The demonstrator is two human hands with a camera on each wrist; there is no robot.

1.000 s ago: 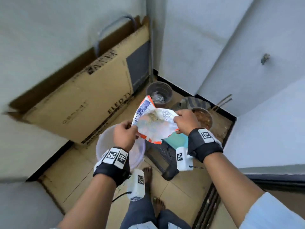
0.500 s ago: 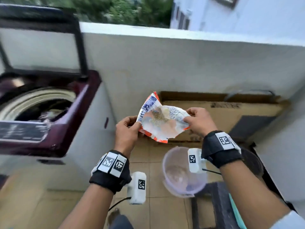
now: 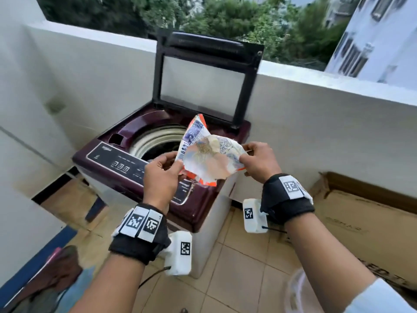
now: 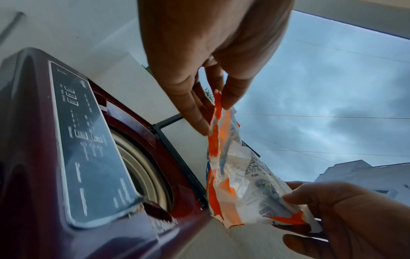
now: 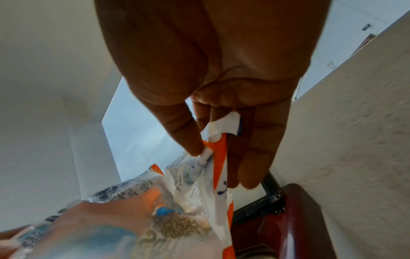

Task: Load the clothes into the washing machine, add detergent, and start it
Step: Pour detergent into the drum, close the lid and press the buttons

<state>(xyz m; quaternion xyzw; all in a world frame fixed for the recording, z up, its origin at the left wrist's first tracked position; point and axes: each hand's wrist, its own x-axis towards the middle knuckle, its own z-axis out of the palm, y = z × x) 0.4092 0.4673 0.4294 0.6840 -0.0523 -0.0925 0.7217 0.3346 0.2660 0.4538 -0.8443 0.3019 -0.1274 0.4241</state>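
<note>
A crumpled orange, white and blue detergent packet (image 3: 207,157) hangs between both hands in front of the washing machine (image 3: 144,168). My left hand (image 3: 161,170) pinches its left edge (image 4: 218,106) between thumb and fingers. My right hand (image 3: 257,159) pinches its right edge (image 5: 210,150) the same way. The maroon top-loader stands with its lid (image 3: 203,73) raised and its drum (image 3: 158,143) exposed, dark laundry inside. The control panel (image 4: 88,140) lies along the machine's near side, just under the packet.
A flattened cardboard box (image 3: 365,224) leans against the balcony wall at the right. A translucent plastic bucket (image 3: 297,290) shows at the bottom right. The low white parapet (image 3: 338,123) runs behind the machine. Tiled floor (image 3: 237,267) lies between me and the machine.
My view has swung from the balcony corner to the washing machine, which now stands straight ahead. Both hands still pinch the packet, now held over the machine's front.
</note>
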